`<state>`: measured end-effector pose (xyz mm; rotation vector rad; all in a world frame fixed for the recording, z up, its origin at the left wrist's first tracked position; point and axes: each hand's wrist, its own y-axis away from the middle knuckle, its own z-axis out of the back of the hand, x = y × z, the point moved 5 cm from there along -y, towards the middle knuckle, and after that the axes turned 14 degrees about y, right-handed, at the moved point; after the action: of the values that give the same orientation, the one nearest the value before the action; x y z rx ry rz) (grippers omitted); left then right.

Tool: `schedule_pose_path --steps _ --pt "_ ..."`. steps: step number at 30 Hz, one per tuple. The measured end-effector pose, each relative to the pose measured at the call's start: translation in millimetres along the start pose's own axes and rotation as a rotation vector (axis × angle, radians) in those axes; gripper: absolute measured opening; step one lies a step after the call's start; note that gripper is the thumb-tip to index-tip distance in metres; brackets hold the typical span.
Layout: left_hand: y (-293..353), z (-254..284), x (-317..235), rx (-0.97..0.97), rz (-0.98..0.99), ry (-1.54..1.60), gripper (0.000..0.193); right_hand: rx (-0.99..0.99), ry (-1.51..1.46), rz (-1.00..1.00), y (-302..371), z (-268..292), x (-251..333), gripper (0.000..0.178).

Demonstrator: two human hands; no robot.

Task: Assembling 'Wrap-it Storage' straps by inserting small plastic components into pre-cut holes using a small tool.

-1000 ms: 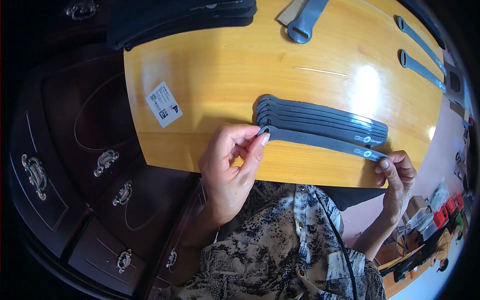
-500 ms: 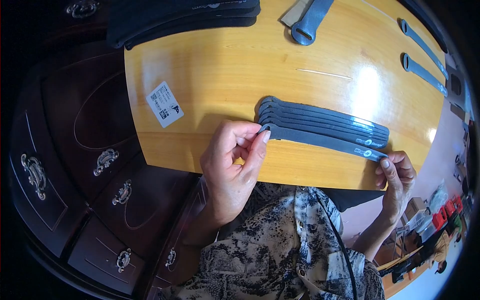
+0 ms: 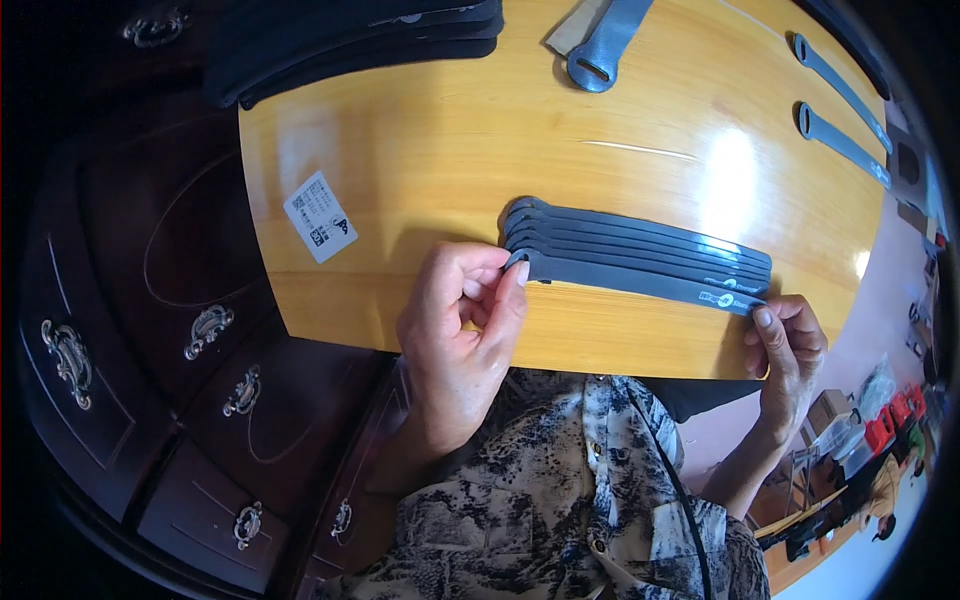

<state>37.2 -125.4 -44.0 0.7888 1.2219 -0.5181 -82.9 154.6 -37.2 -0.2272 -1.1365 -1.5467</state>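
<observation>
A dark grey strap (image 3: 630, 280) with a slotted round end and white print stretches between my two hands. My left hand (image 3: 465, 330) pinches the slotted end between thumb and fingers. At the strap's plain end, my right hand (image 3: 788, 345) grips it with thumb and fingertips. Just beyond lies a fanned stack of like straps (image 3: 640, 235), their round ends to the left. The held strap lies along the near side of that stack and overlaps it at both ends; whether it rests on the table I cannot tell.
The yellow wooden table (image 3: 400, 150) bears a white label (image 3: 320, 216) at left and a dark fabric pile (image 3: 380, 50) at far left. A wide slotted strap (image 3: 600, 60) lies at the back, two single straps (image 3: 840, 140) at far right. Dark drawers (image 3: 120, 330) stand left; a person (image 3: 882, 495) is in the distance.
The held strap has come slightly closer to the stack and now overlaps its near edge more at the right end. Both hands keep their pinch; the whole view has shifted slightly.
</observation>
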Motion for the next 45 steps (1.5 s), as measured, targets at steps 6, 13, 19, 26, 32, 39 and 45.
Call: schedule_pose_path --steps 6,13,19,26,32,39,45 --pt "0.7 -4.8 2.5 -0.001 0.011 0.027 0.018 -0.051 0.020 0.004 1.5 2.1 -1.1 0.015" --pt "11.1 -5.6 -5.4 -0.011 0.002 0.006 0.020 -0.031 -0.024 0.018 10.1 6.2 1.0 0.014" --pt "14.3 -5.4 -16.0 -0.029 0.051 -0.028 0.020 -0.029 -0.048 -0.051 12.6 7.0 4.1 0.014" --pt "14.9 -7.4 -12.4 -0.037 0.038 -0.025 0.019 -0.043 -0.046 0.003 10.8 8.7 5.5 0.015" --pt "13.6 -8.8 -9.4 -0.031 0.054 -0.019 0.018 -0.032 -0.065 -0.059 10.7 10.5 8.5 0.011" --pt "12.8 -9.5 -11.4 -0.041 0.038 0.026 0.016 -0.046 -0.047 -0.067 9.2 9.1 10.5 0.012" --pt "12.4 -9.7 -10.1 0.033 0.015 -0.031 0.012 -0.064 -0.030 -0.045 8.9 8.0 14.1 0.014"
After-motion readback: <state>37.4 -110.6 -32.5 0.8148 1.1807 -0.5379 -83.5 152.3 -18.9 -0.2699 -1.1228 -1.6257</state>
